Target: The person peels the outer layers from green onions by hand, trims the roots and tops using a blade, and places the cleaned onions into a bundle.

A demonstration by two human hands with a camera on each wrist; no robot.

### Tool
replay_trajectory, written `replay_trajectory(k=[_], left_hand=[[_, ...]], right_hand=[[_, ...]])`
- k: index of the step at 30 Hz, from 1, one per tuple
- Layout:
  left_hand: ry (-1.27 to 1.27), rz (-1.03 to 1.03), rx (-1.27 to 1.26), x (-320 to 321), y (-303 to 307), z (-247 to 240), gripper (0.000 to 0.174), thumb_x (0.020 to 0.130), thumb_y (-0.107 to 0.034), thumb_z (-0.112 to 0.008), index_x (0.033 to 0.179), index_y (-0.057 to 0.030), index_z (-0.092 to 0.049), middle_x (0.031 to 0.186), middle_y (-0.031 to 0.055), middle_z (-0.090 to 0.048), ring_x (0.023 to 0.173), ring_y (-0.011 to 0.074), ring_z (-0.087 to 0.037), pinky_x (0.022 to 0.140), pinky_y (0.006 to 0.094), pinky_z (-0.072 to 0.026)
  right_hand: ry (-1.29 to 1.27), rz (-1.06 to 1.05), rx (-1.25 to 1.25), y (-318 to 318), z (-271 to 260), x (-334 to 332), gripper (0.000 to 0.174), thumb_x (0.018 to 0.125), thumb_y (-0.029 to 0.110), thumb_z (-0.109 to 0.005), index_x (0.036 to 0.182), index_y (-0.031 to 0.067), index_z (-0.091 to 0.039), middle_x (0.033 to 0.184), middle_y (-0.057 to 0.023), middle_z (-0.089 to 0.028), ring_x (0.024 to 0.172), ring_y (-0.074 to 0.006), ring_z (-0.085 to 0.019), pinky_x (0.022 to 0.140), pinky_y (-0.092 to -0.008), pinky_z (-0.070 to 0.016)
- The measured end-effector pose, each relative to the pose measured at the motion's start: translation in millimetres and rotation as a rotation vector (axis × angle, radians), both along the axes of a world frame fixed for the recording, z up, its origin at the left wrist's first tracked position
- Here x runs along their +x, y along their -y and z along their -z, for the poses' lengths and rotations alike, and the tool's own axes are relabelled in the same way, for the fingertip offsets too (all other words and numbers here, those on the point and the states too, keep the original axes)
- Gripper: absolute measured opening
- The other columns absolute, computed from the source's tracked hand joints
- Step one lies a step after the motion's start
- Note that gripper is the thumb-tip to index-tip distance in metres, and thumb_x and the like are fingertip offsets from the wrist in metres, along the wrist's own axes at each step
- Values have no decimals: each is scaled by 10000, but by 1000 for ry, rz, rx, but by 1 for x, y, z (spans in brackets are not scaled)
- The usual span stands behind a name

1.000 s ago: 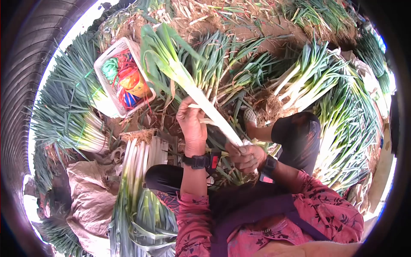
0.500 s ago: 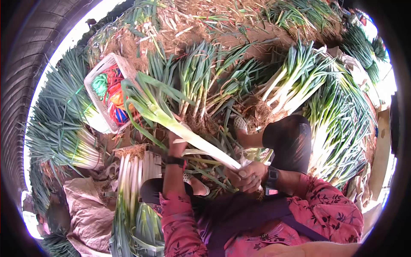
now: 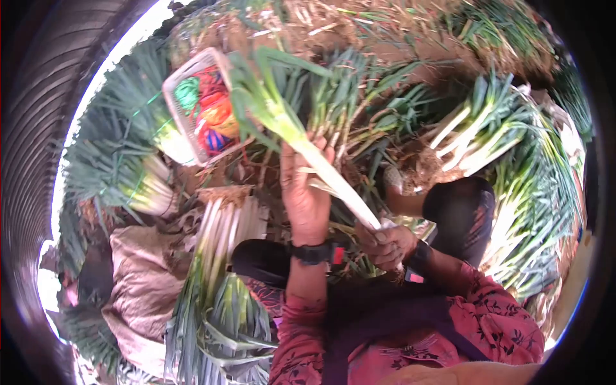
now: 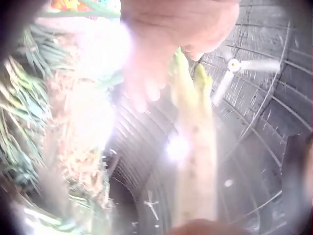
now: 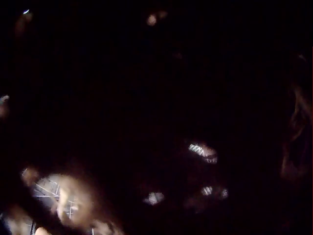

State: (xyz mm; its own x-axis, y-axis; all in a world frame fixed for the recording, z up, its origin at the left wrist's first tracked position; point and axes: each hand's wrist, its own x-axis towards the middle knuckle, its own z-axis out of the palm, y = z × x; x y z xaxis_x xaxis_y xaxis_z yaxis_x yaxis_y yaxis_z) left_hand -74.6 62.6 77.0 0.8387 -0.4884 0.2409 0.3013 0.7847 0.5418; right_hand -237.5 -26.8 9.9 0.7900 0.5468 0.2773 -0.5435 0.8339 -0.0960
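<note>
A thick leek (image 3: 343, 189) slants across the head view, its green leaves at the upper left and its roots low on the right. My right hand (image 3: 390, 247) grips the white stalk just above the roots. My left hand (image 3: 307, 196) is raised beside the upper stalk, palm showing and fingers fairly straight, their tips at the leek. A loose pale strip sticks out from the stalk near this palm. In the left wrist view the fingers (image 4: 144, 90) point down beside the pale stalk (image 4: 198, 161). The right wrist view is almost wholly dark.
A white plastic basket (image 3: 172, 102) of coloured twine stands at the upper left. Root-up leeks (image 3: 215, 234) lie beside my left knee, near a tan sack (image 3: 144, 282). More leeks (image 3: 513, 212) are heaped on the right. My bent knee (image 3: 459, 208) is near my right hand.
My left hand dropped down and left from the stalk, then rose back beside it with straighter fingers. My right hand kept its grip near the roots. The head view shifted.
</note>
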Motion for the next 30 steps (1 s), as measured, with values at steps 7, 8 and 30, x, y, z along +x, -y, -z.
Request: replay_trajectory(k=[7, 8, 30], left_hand=[[-276, 81, -195, -9, 2, 21, 318, 903, -149, -611, 1177, -12, -528, 1006, 95, -583, 914, 208, -571, 833, 335, -504], [-276, 85, -200, -8, 0, 25, 318, 903, -149, -611, 1177, -12, -528, 1006, 95, -583, 914, 208, -571, 833, 335, -504], [664, 71, 743, -13, -65, 6, 124, 818, 43, -599, 921, -23, -582, 930, 49, -563, 845, 130, -569, 707, 249, -480]], right_hand=[[-86, 23, -65, -7, -13, -10, 147, 953, 187, -534, 933, 68, -449, 553, 41, -359, 418, -39, -331, 339, -187, -299], [-86, 27, -70, -8, -17, -11, 147, 953, 187, -534, 933, 68, -449, 553, 41, -359, 418, -39, -331, 339, -187, -299], [-178, 346, -593, 8, -25, -6, 112, 927, 168, -581, 986, 80, -546, 570, 70, -408, 451, -31, -404, 358, -191, -308]])
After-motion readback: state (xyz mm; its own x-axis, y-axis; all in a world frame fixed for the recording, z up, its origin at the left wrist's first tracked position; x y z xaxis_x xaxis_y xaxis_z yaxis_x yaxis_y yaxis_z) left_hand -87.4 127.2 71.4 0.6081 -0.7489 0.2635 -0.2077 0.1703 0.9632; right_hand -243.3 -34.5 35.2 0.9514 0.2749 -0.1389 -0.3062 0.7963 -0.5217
